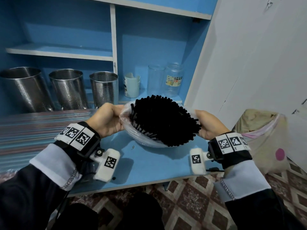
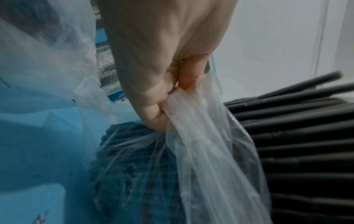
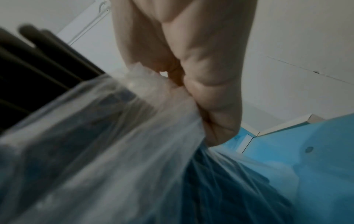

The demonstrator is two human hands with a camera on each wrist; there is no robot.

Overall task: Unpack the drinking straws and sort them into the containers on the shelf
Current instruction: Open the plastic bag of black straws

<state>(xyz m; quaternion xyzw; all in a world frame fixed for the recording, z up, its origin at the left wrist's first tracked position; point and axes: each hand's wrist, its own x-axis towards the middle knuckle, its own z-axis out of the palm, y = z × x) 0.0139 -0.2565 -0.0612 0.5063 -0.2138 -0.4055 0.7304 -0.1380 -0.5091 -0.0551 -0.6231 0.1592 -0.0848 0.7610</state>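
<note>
Both hands grip one bag: our left hand (image 1: 108,119) and right hand (image 1: 209,125) each pinch its clear plastic (image 1: 132,131) just above the surface (image 1: 149,165). Black straws (image 1: 164,120) bulge from the mouth; pull harder and we judge they could spill before reaching the containers (image 1: 69,88).

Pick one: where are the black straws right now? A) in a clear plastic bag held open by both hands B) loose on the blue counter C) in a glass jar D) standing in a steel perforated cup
A: the left hand and right hand each pinch an edge of the clear plastic bag, and the black straws stick out of its open mouth.
</note>
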